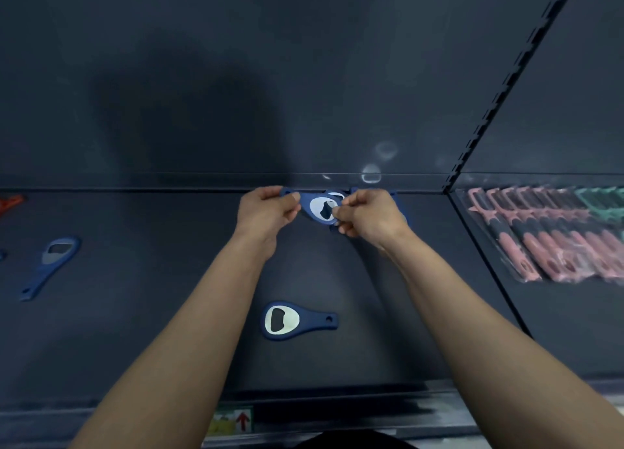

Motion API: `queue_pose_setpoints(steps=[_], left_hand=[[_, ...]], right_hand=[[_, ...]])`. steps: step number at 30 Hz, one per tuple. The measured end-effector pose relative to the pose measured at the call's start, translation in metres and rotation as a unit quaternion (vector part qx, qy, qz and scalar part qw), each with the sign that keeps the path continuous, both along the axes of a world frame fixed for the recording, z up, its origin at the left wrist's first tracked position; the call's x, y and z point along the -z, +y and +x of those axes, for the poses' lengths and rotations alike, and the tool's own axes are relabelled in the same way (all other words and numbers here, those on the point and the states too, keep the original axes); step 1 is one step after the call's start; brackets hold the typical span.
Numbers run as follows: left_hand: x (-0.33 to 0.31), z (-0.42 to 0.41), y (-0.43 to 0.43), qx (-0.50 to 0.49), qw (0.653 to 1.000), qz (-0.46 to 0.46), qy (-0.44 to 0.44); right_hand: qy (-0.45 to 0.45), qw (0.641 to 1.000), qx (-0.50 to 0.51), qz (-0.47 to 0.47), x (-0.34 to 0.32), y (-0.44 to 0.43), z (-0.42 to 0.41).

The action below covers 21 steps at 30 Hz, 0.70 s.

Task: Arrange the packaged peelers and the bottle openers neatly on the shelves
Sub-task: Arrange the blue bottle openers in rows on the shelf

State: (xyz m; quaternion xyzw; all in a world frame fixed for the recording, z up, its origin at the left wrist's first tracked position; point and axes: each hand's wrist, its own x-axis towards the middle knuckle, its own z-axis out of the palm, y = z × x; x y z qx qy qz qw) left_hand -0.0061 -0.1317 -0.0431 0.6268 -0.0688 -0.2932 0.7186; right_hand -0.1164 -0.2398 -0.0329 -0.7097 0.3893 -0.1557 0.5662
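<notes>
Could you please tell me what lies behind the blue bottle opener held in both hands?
A second opener has its metal head peeking out just behind the held opener, and more blue plastic shows past the right hand. It and the left hand cover the rest.

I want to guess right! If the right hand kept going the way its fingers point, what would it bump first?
Probably the left hand, which grips the other end of the blue bottle opener between the hands, though depth is hard to judge.
</notes>
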Motion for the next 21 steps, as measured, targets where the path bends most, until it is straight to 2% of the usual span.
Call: queue_pose_setpoints(steps=[3, 6, 9, 12, 16, 21], left_hand=[[0.005, -0.002, -0.008, -0.013, 0.999, 0.000, 0.038], [0.012, -0.002, -0.013, 0.001, 0.999, 0.020, 0.026], [0.013, 0.005, -0.013, 0.023, 0.996, 0.072, -0.040], [0.012, 0.012, -0.016, 0.064, 0.982, 0.132, -0.122], [0.012, 0.016, -0.026, 0.096, 0.955, 0.204, -0.192], [0.014, 0.020, -0.035, 0.097, 0.926, 0.250, -0.265]], right_hand=[[-0.001, 1.000, -0.013, 0.017, 0.001, 0.003, 0.003], [0.003, 1.000, -0.021, 0.018, 0.004, 0.005, 0.005], [0.053, 0.994, -0.002, -0.099, 0.006, -0.003, 0.002], [0.097, 0.971, 0.028, -0.217, 0.004, -0.014, -0.009], [0.171, 0.941, 0.007, -0.292, 0.009, -0.026, -0.020], [0.201, 0.930, -0.033, -0.307, 0.017, -0.033, -0.026]])
